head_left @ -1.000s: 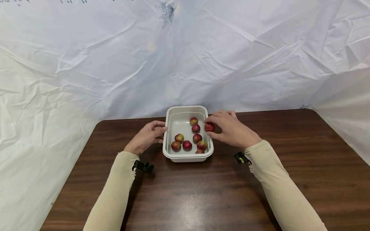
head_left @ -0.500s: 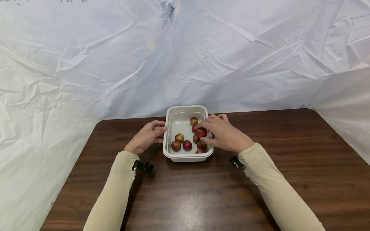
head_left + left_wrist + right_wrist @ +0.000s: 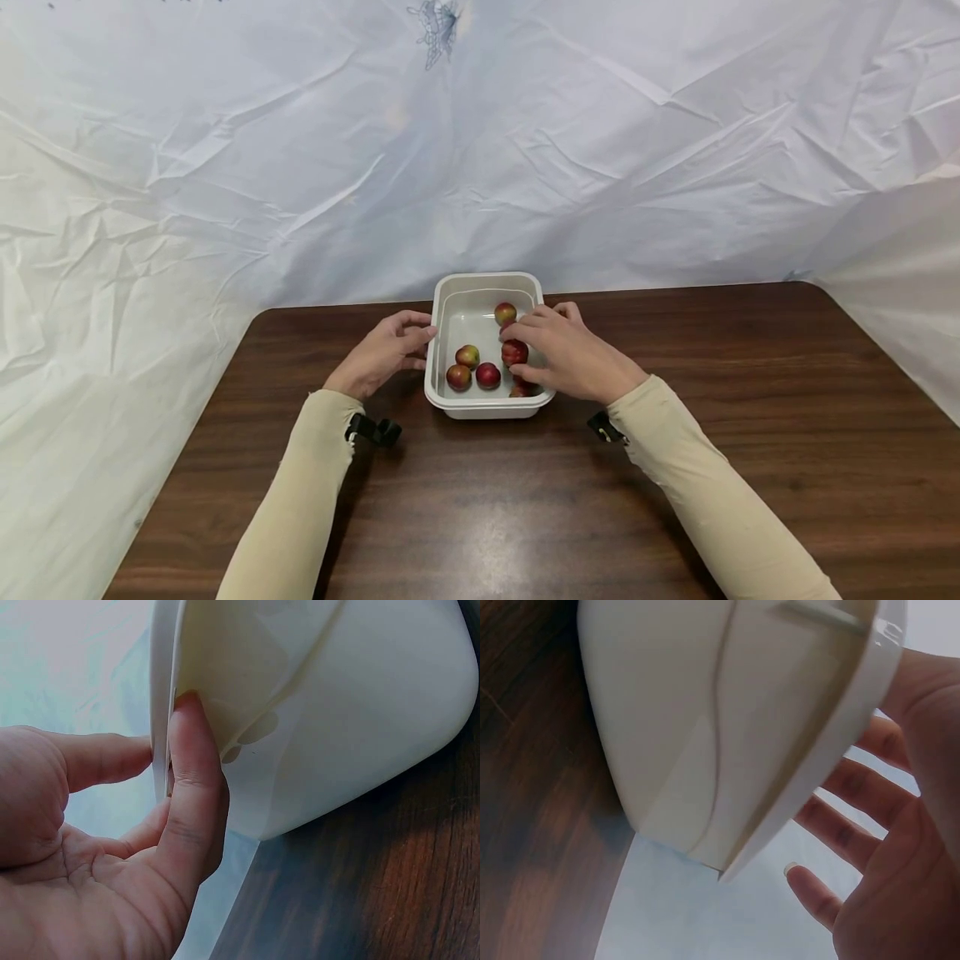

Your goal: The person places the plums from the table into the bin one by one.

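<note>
A white plastic tub (image 3: 486,277) stands on the dark wooden table (image 3: 480,517) and holds several small red and yellow fruits (image 3: 488,375). My left hand (image 3: 390,350) rests against the tub's left side. In the left wrist view its fingers (image 3: 191,795) lie straight along the tub wall (image 3: 337,712) under the rim. My right hand (image 3: 562,354) reaches over the tub's right rim, and a red fruit (image 3: 514,352) lies just at its fingertips. In the right wrist view, the right hand's fingers (image 3: 855,840) are spread beyond the tub's rim (image 3: 832,742), and no fruit shows between them.
A crumpled white sheet (image 3: 480,150) hangs behind the table and drapes past its left and right edges. Bare tabletop stretches in front of the tub and to both sides. Black wrist straps (image 3: 372,431) sit on both sleeves.
My right hand carried a red fruit from outside the tub's right rim leftward into the tub and lowered it among the others. The left hand stayed at the tub's left side.
</note>
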The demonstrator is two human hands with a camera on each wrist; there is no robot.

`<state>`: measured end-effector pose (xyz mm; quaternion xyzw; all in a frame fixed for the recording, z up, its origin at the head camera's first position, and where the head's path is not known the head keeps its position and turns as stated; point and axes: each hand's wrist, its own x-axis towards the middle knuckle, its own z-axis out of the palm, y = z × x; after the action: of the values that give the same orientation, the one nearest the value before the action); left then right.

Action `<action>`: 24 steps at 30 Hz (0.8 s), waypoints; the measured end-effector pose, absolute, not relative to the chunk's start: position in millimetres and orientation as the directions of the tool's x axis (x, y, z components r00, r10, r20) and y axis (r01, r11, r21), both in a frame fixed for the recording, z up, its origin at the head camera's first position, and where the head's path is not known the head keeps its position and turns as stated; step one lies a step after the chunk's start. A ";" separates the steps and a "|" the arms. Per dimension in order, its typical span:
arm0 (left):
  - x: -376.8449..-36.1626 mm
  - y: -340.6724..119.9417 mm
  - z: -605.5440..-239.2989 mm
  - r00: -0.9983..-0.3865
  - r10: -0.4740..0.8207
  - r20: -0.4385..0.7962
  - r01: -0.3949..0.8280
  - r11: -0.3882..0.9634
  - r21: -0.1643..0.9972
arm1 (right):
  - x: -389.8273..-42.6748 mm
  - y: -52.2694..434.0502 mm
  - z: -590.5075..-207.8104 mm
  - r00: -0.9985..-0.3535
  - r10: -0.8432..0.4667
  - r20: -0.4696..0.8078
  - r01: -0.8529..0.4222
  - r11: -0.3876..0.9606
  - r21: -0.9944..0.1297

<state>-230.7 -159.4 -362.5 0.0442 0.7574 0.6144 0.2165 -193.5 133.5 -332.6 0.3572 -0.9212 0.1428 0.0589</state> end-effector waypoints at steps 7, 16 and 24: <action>-231.2 -158.9 -364.2 -0.903 0.333 -0.272 -0.200 0.235 0.951 | -194.6 133.6 -336.2 -0.746 -0.636 0.197 -0.666 0.713 -0.220; -229.1 -159.2 -364.9 -0.902 0.342 -0.265 -0.190 0.238 0.953 | -195.5 137.7 -334.3 -0.767 -0.618 0.175 -0.642 0.734 -0.222; -228.6 -156.4 -364.0 -0.906 0.331 -0.263 -0.193 0.229 0.954 | -195.7 148.3 -324.6 -0.793 -0.577 0.194 -0.609 0.752 -0.251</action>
<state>-228.6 -156.4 -364.0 0.0458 0.7549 0.6191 0.2115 -195.7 148.3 -324.6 0.3173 -0.9346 0.1522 0.0522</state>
